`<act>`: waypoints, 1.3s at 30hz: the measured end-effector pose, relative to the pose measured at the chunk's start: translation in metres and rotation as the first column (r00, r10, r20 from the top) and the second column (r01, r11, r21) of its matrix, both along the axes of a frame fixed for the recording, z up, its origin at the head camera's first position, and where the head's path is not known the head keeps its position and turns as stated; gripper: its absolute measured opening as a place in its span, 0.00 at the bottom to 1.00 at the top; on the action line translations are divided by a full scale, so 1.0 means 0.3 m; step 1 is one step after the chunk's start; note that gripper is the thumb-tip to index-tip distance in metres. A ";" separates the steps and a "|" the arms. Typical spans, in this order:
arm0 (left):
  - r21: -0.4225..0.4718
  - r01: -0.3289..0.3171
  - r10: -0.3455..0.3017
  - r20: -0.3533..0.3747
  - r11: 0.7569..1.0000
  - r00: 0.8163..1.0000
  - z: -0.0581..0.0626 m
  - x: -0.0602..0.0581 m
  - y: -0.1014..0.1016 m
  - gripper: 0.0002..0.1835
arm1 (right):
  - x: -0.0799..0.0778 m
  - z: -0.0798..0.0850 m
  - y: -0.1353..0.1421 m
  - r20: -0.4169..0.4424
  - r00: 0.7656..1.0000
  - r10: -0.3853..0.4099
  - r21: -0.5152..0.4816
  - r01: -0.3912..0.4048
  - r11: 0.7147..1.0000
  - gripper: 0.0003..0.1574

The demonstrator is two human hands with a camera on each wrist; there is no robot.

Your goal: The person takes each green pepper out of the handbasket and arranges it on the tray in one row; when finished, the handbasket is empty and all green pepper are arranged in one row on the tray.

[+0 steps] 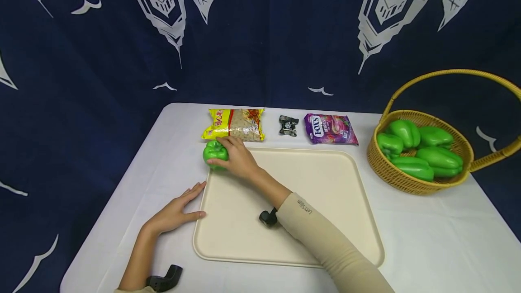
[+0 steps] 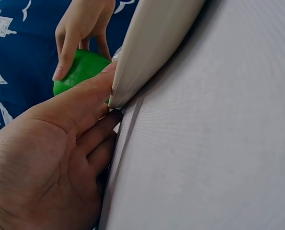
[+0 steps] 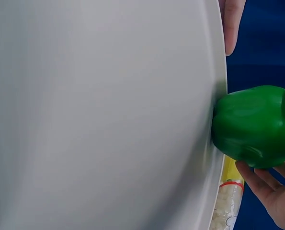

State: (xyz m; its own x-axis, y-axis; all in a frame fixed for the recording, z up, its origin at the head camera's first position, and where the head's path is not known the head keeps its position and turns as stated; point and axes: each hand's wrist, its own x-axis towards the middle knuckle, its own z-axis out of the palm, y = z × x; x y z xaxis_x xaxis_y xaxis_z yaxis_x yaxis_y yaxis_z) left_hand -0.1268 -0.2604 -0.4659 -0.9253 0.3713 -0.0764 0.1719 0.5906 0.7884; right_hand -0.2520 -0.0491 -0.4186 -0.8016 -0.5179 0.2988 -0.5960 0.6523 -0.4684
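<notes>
A green bell pepper (image 1: 214, 152) stands at the far left corner of the cream tray (image 1: 301, 202). My right hand (image 1: 237, 157) grips it, thumb on the near side and fingers on the far side. In the right wrist view the pepper (image 3: 255, 125) meets the tray's rim, with fingertips (image 3: 259, 184) against its side. My left hand (image 1: 176, 211) lies at the tray's left edge, fingers stretched out. The left wrist view shows its thumb and fingers (image 2: 96, 139) touching the tray's rim.
Behind the tray lie a yellow food packet (image 1: 236, 125), a small black wrapped piece (image 1: 288, 125) and a purple FOX'S bag (image 1: 331, 129). A wicker basket (image 1: 400, 182) with a tall handle stands at the right, holding several green peppers (image 1: 439, 157).
</notes>
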 end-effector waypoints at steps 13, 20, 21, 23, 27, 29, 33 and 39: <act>-0.002 0.005 -0.005 -0.013 1.000 1.000 -0.003 -0.010 0.005 0.44 | 0.003 0.039 0.038 -0.082 0.997 -0.017 0.059 0.022 0.998 0.51; -0.020 0.014 -0.014 -0.011 1.000 1.000 0.009 -0.012 0.019 0.45 | 0.009 0.102 0.208 -0.090 0.996 0.010 0.001 -0.010 1.000 0.47; -0.026 0.016 -0.016 -0.006 1.000 1.000 0.010 -0.011 0.021 0.45 | 0.009 0.109 0.249 -0.086 0.996 0.014 -0.011 -0.015 1.000 0.46; -0.036 0.022 -0.022 0.002 0.999 1.000 0.012 -0.008 0.026 0.46 | 0.013 0.123 0.350 -0.079 0.997 0.017 -0.032 -0.020 0.999 0.42; -0.057 0.016 -0.017 -0.034 0.998 0.999 0.010 0.005 0.033 0.46 | 0.022 0.147 0.595 -0.088 0.996 -0.026 -0.056 0.022 0.998 0.35; -0.054 -0.003 -0.001 -0.075 0.999 0.997 0.007 0.013 0.036 0.45 | 0.030 0.161 0.726 -0.102 0.991 -0.084 -0.065 0.078 0.995 0.33; -0.036 -0.034 0.030 -0.128 0.999 0.991 0.005 0.023 0.040 0.45 | 0.063 0.189 0.982 -0.094 0.969 -0.228 -0.102 0.218 0.971 0.31; -0.021 -0.019 0.017 -0.106 1.000 0.994 -0.006 0.020 0.037 0.45 | 0.137 0.202 1.306 0.029 0.911 -0.411 -0.074 0.412 0.908 0.34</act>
State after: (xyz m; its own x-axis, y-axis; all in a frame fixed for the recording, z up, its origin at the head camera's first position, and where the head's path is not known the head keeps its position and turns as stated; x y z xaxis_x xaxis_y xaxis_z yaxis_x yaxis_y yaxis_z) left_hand -0.1208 -0.2492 -0.4675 -0.9352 0.3539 0.0143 0.2430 0.6116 0.7529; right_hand -0.2109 0.3427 -0.3580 -0.9426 -0.1170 0.3126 -0.2760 0.8000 -0.5327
